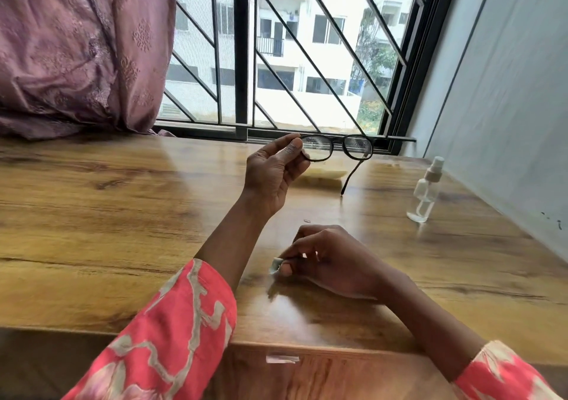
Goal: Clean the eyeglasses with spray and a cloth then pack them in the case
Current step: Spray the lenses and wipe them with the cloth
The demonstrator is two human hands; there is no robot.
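My left hand is raised above the wooden table and pinches the left end of the black-framed eyeglasses. Their lenses are speckled with droplets, and one temple arm hangs down to the tabletop. Lower down, my right hand rests on the table, its fingers closed on a small pale cloth of which only a corner shows. A clear spray bottle with a white nozzle stands upright at the right. Behind my left hand lies a pale yellowish object, partly hidden.
A barred window runs along the table's far edge. A mauve curtain hangs at the back left and a grey wall borders the right side. The table's front edge is near my sleeves.
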